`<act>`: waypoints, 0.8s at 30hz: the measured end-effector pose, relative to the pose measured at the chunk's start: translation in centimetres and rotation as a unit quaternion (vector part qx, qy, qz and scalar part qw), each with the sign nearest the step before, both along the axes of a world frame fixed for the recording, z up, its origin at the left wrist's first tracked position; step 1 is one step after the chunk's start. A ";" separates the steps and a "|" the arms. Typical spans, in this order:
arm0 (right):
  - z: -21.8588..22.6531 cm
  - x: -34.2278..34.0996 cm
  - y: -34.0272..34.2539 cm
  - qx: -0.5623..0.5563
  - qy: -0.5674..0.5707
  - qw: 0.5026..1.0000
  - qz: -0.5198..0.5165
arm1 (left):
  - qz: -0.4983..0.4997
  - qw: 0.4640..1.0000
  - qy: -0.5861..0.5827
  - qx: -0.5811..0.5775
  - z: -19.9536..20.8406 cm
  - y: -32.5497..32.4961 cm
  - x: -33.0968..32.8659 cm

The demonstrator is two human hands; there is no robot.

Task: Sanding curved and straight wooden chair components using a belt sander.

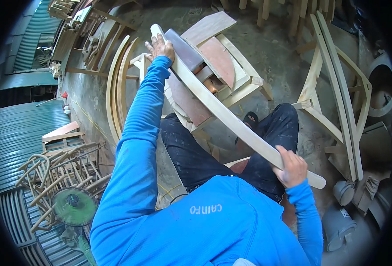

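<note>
A long, slightly curved pale wooden slat point(231, 120) with rounded ends runs slantwise from far left to near right, above my lap. My left hand point(160, 48) is on its far end, fingers laid across the wood and its thumb hidden. Near the other end, my right hand point(292, 166) wraps round the slat, and a short rounded tip sticks out past it. Under the slat's far half is what looks like a belt sander, with a grey belt point(185, 48) and an orange part point(210, 85). It sits on a wooden stand point(244, 88) topped with reddish boards.
Curved wooden frames stand at the right point(337, 93) and left point(118, 84). A green fan point(74, 206) stands by a heap of wooden frames point(63, 177) at lower left. Grey buckets point(340, 228) are at lower right. Stacked timber point(100, 46) lies at far left.
</note>
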State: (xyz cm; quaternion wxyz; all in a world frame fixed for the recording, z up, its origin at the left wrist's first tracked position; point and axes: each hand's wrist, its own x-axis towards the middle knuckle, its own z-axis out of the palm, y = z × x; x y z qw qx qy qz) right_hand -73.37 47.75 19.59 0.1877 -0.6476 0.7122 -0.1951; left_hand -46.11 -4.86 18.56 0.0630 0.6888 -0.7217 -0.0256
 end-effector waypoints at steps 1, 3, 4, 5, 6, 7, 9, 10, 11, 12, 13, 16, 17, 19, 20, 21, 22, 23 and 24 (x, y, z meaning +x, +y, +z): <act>0.2 0.6 -0.3 -0.003 -0.008 1.000 -0.013 | 0.000 1.000 -0.002 0.006 0.4 0.3 -0.5; -0.8 0.4 1.7 -0.005 -0.017 1.000 -0.008 | -0.011 1.000 -0.028 0.010 0.7 1.9 -1.3; -1.4 0.1 3.3 -0.001 -0.026 1.000 0.000 | -0.020 0.998 -0.053 0.019 0.6 3.5 -1.7; -1.9 -0.5 5.1 -0.004 -0.014 1.000 0.007 | -0.038 0.998 -0.059 0.005 0.1 5.5 -2.1; -2.2 -1.4 7.1 -0.002 -0.014 1.000 0.003 | -0.050 0.998 -0.035 -0.007 -0.4 7.9 -2.5; -2.6 -2.5 9.2 -0.002 -0.015 1.000 0.018 | -0.057 0.998 -0.026 -0.015 -0.6 10.8 -2.9; -3.2 -4.1 13.3 -0.004 -0.018 0.999 0.036 | -0.054 0.997 -0.030 -0.041 -1.3 15.9 -3.4; -3.3 -4.8 15.5 0.011 -0.008 0.999 0.040 | -0.047 0.998 -0.016 -0.039 -1.8 17.9 -3.7; -3.2 -5.2 16.4 0.025 0.004 0.999 0.044 | -0.038 0.999 -0.014 -0.026 -1.8 19.3 -4.1; -2.7 -5.3 16.1 0.026 0.005 0.999 0.045 | -0.029 0.999 -0.011 -0.010 -1.7 19.9 -4.3; -2.1 -5.3 15.8 0.031 0.010 0.998 0.048 | -0.029 0.999 -0.010 -0.010 -1.5 19.3 -4.3; -1.2 -4.8 12.0 0.029 -0.001 0.998 0.052 | -0.030 0.999 0.033 -0.023 -0.9 15.1 -3.9; -1.1 -4.3 10.1 0.021 0.002 0.999 0.049 | -0.036 0.998 0.044 -0.030 -0.8 12.7 -3.3; -0.6 -3.5 7.6 0.019 0.004 0.999 0.050 | -0.030 0.998 0.041 -0.029 -0.7 8.8 -2.3; -0.8 -3.1 6.4 0.024 0.003 0.998 0.058 | -0.021 0.999 0.024 -0.027 -0.5 7.3 -2.0; -0.8 -2.9 6.0 0.030 0.006 0.998 0.059 | -0.013 1.000 0.001 -0.011 -0.1 6.7 -2.1; -1.1 -3.0 6.6 0.031 0.008 0.998 0.055 | -0.017 1.000 0.004 -0.011 -0.5 7.2 -2.3; -1.8 -3.4 7.6 0.020 -0.003 0.998 0.063 | -0.023 1.000 0.001 -0.018 -1.3 8.4 -2.0; -2.5 -3.9 8.6 0.007 -0.016 0.998 0.067 | -0.034 0.999 -0.004 -0.028 -1.6 9.6 -2.4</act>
